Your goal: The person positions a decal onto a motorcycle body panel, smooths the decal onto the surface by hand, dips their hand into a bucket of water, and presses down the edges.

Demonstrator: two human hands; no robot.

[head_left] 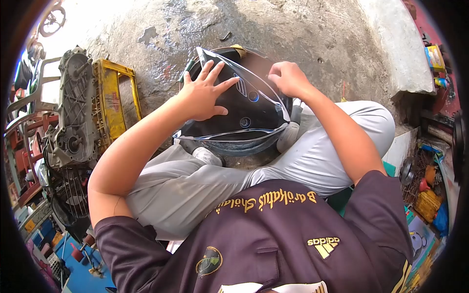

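Between the person's bent legs, on the wet, rough concrete floor (327, 63), a round basin (239, 149) is set, and across its top a glossy black panel (220, 128) with clear, shiny edges is laid. Two small ring-shaped marks and a striped mark are shown on its dark face. By the left hand (202, 95) the panel is touched from above: the palm is turned down, the fingers are spread wide toward the far edge, the thumb is held apart to the right, and nothing is gripped. The right hand (290, 79) is held at the far right of the basin, just beside the panel's clear edge, with its fingers loosely curled inward; whether anything is pinched there, or the edge touched, cannot be told. On either side the basin is flanked by the feet. To the left, well apart from the hands, a grey metal casing (75, 112) is seen upright beside a scuffed yellow crate (101, 88).
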